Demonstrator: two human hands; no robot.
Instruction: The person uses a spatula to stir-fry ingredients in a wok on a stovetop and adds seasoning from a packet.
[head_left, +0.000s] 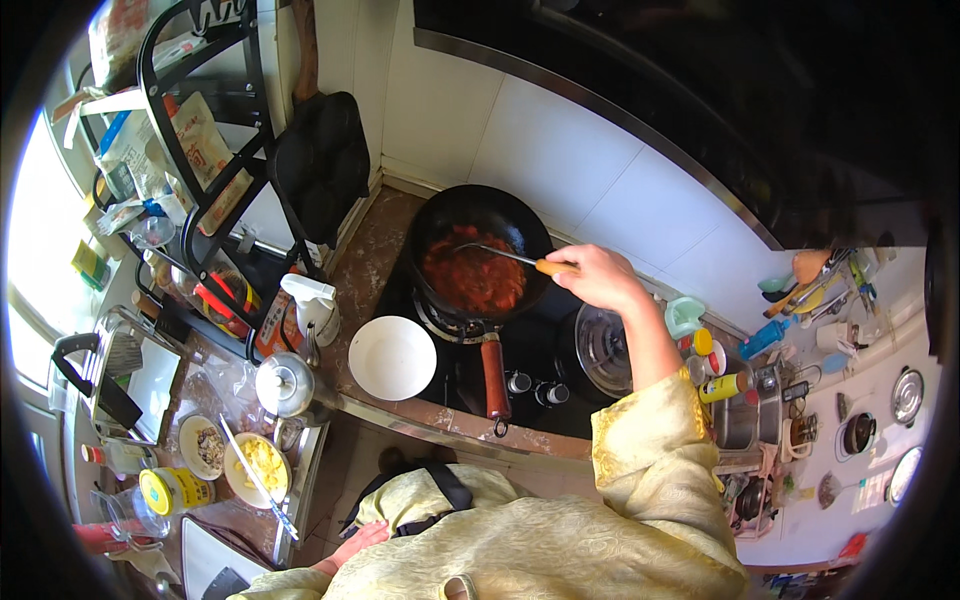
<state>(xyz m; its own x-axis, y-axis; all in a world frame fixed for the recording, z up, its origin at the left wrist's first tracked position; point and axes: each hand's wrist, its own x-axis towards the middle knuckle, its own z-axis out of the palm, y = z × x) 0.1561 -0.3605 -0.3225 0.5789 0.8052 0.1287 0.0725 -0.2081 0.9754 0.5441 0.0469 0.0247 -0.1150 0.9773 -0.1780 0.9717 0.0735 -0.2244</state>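
My right hand (602, 277) is closed around the wooden handle of a metal cooking utensil (501, 253), its head down in the food. A black wok (480, 201) stands on the left burner of a black glass stove (540, 337). Inside it lies a chunky red mixture that looks like cooked tomato (472, 281). The wok's reddish wooden handle (495, 379) points towards me. Low at my waist, my left hand (364, 541) rests against my clothing; whether its fingers hold anything is unclear. A white bowl (392, 358) sits left of the wok handle.
A glass lid (604, 349) lies on the right side of the stove. On the left counter, chopsticks (259, 476) rest across a bowl of yellow, egg-like food (262, 457), near a metal kettle (285, 385) and a spray bottle (309, 304). A range hood (600, 90) overhangs the back.
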